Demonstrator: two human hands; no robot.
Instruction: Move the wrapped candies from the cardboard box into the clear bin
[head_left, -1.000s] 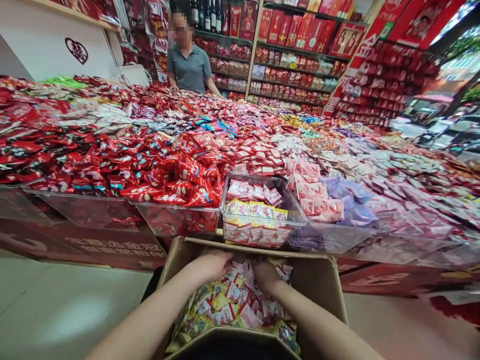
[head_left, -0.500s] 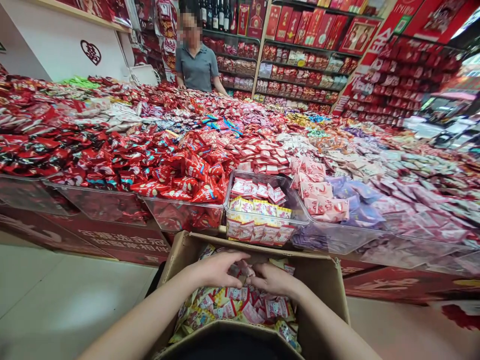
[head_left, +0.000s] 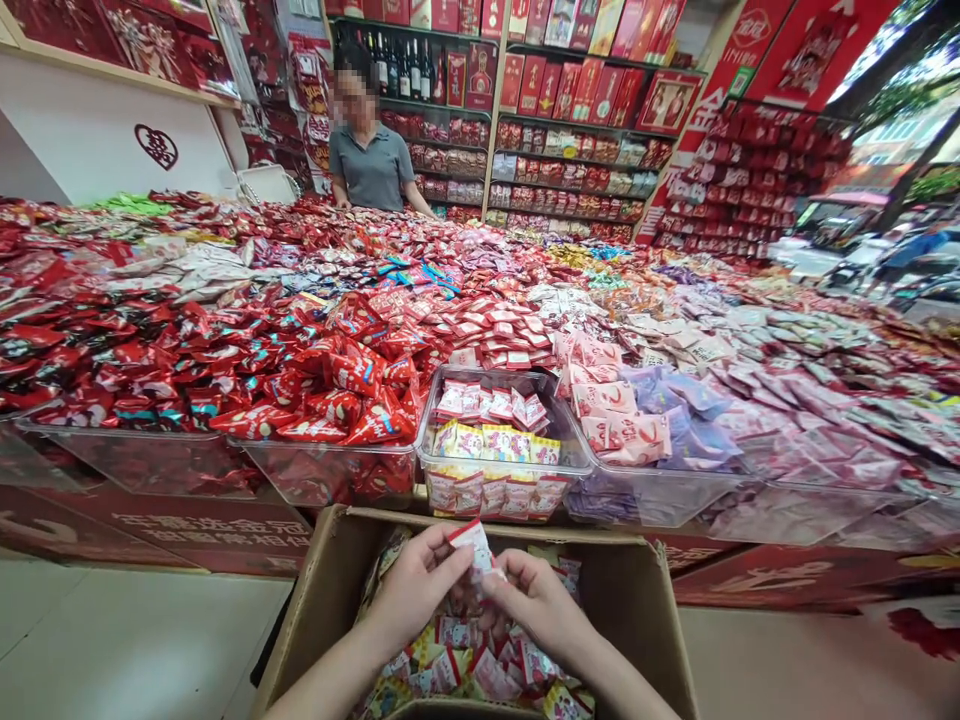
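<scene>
Both hands hold one small white-and-red candy packet above an open cardboard box. My left hand pinches its left side between thumb and fingers. From the right, my right hand grips the packet's lower end with the thumb on top. Inside the box lie many loose candy packets, pink, white and yellow. Just beyond it, a clear plastic bin holds candies in neat rows, yellow-edged ones in front and pink-white ones behind. My fingers partly cover the packet and the candies below.
Red snack bags fill bins to the left; pink pouches and purple pouches lie to the right. Behind the wide candy display stands a person in a grey shirt. Shelves with red boxes line the back.
My hands have risen slightly out of the box's contents and now hold a candy packet upright between them. The view has tilted up and shifted a little right.
</scene>
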